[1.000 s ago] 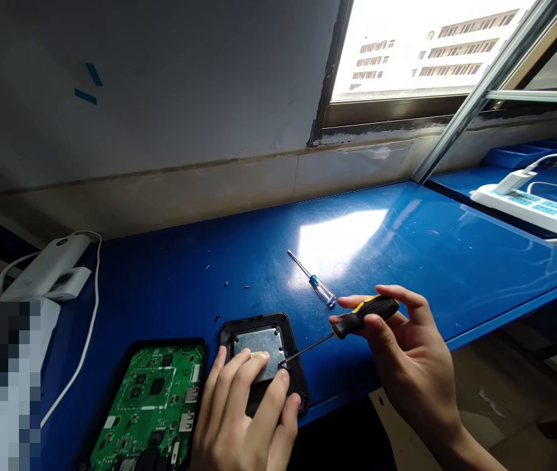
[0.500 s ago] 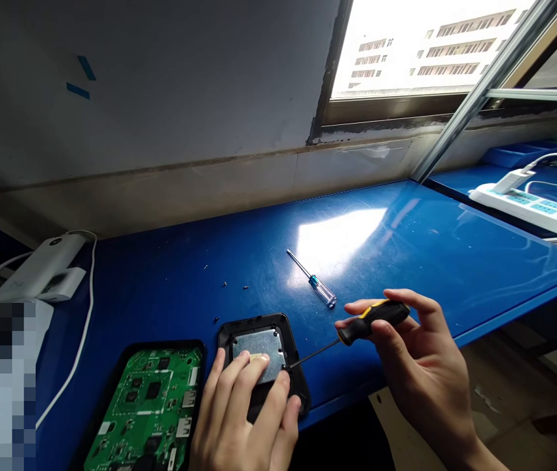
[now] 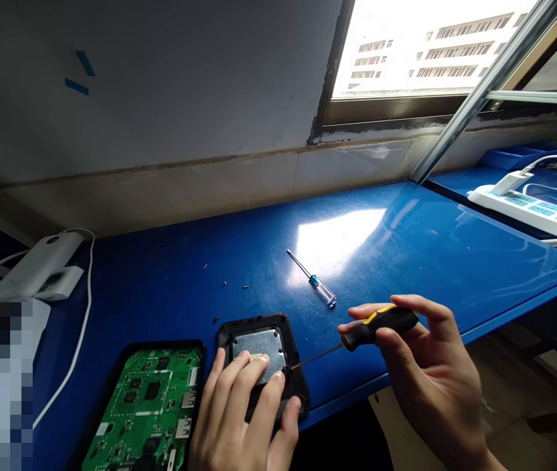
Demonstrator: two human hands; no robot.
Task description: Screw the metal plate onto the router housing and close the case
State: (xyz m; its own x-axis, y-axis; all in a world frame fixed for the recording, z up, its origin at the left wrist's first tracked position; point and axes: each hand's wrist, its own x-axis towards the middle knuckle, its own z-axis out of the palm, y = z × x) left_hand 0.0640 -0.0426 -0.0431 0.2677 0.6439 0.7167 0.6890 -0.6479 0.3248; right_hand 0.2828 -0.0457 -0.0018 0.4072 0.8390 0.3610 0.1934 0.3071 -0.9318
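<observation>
Metal plate (image 3: 257, 343) lies partly hidden beneath the left hand (image 3: 243, 415).

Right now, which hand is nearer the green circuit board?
Left. The left hand is just beside the green circuit board, resting on the black cover; the right hand is beyond that cover, holding the black-and-yellow screwdriver.

Inspection of self: bare-handed, dark dress.
My left hand (image 3: 241, 418) is ungloved, all five digits in view, the fingers slim and long. My right hand (image 3: 438, 373) is likewise uncovered, bare through the wrist (image 3: 479, 448) at the lower edge. Below, my clothing (image 3: 341, 438) shows plain black; cut and fabric too dark to determine.
</observation>
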